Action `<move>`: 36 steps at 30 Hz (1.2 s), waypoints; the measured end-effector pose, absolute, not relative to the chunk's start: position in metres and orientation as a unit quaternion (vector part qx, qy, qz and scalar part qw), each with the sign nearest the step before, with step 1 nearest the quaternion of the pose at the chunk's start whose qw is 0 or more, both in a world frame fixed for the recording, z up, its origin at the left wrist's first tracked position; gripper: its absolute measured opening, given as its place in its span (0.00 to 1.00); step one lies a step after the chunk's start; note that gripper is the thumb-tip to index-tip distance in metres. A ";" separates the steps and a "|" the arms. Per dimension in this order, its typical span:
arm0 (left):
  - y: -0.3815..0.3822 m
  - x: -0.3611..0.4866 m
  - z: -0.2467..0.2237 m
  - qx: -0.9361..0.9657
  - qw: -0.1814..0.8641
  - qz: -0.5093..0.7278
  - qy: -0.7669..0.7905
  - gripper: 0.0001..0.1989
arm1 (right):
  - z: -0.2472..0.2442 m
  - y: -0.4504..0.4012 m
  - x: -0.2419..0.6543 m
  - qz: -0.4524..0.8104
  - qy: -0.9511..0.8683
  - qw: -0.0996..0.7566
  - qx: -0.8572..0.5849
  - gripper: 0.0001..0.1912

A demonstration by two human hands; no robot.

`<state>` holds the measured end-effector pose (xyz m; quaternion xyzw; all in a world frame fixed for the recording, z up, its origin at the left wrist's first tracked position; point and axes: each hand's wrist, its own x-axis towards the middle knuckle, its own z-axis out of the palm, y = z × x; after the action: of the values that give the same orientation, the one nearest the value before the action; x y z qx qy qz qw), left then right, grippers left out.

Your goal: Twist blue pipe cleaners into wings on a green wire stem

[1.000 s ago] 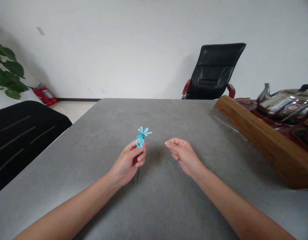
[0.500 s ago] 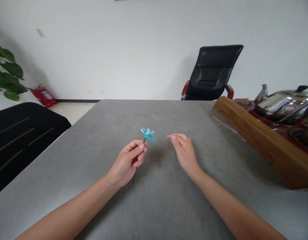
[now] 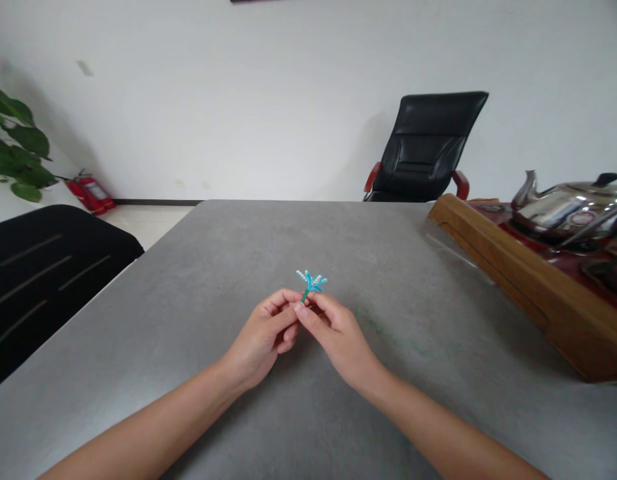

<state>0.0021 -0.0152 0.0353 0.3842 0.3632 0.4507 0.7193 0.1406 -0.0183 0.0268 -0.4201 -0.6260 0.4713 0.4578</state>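
Observation:
A small artificial flower (image 3: 312,281) with blue petals, pale bead-like rows and a green stem stands up between my fingertips, above the middle of the table. My left hand (image 3: 268,333) pinches its stem from the left, fingers curled. From the other side my right hand (image 3: 338,337) closes thumb and forefinger on the stem, just below the petals. The two thumbs meet there. The lower stem is hidden behind my hands.
The grey table (image 3: 188,280) spreads around my hands, with faint green specks right of them. At right, a wooden tea tray (image 3: 528,287) holds a metal kettle (image 3: 568,210). A black office chair (image 3: 431,147) stands behind the table, another chair (image 3: 53,280) at left.
My right hand has moved left from apart in the air and now pinches the stem alongside my left. The flower has shifted slightly right and down.

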 end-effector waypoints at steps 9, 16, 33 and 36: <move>-0.012 -0.001 0.036 0.376 0.724 0.460 0.351 0.06 | 0.034 -0.014 0.151 0.571 -0.481 0.474 -0.467 0.15; -0.011 -0.001 0.039 0.345 0.777 0.449 0.276 0.03 | 0.036 -0.013 0.154 0.588 -0.469 0.468 -0.465 0.17; -0.005 -0.011 0.043 0.344 0.760 0.457 0.309 0.10 | 0.039 -0.007 0.169 0.570 -0.446 0.485 -0.491 0.16; -0.004 -0.013 0.045 0.344 0.760 0.459 0.308 0.06 | 0.038 -0.005 0.172 0.563 -0.446 0.485 -0.498 0.16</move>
<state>-0.0125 -0.0041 0.0453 0.3435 0.3076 0.4588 0.7595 0.1718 -0.0046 0.0383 -0.4984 -0.4464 0.5629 0.4853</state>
